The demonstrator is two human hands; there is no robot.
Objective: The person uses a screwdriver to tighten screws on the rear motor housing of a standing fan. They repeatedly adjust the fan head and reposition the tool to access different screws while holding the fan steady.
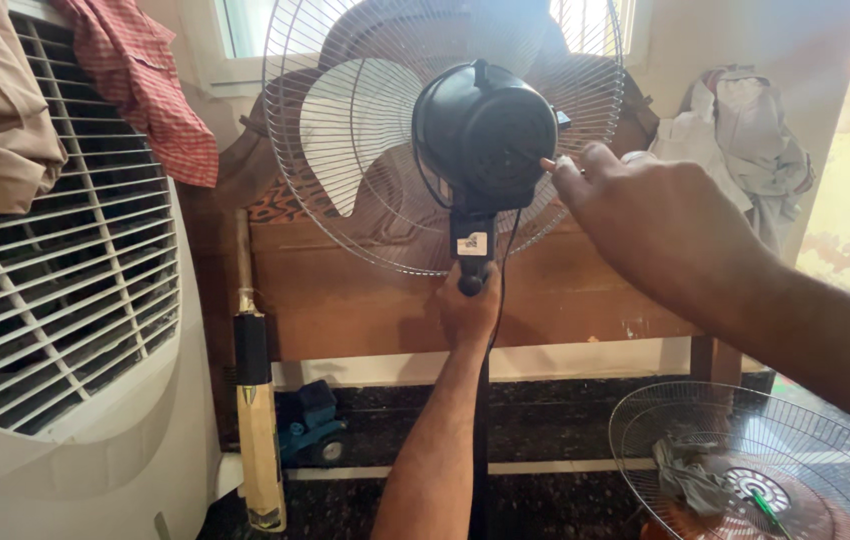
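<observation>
A pedestal fan stands in front of me, seen from behind: a black motor housing [486, 132], white blades and a rear wire guard [345, 150]. My left hand [468, 305] grips the black stand neck just below the motor. My right hand [645, 215] is raised at the right side of the motor, its fingertips pinching a small pale part [557, 163] against the guard. A black cable [501, 290] hangs down from the motor past my left hand.
A white air cooler [55, 300] with louvres fills the left. A cricket bat [257, 400] leans against a wooden headboard [365, 290]. A detached front fan guard [755, 460] with a grey rag lies at lower right. Clothes hang at the top left and right.
</observation>
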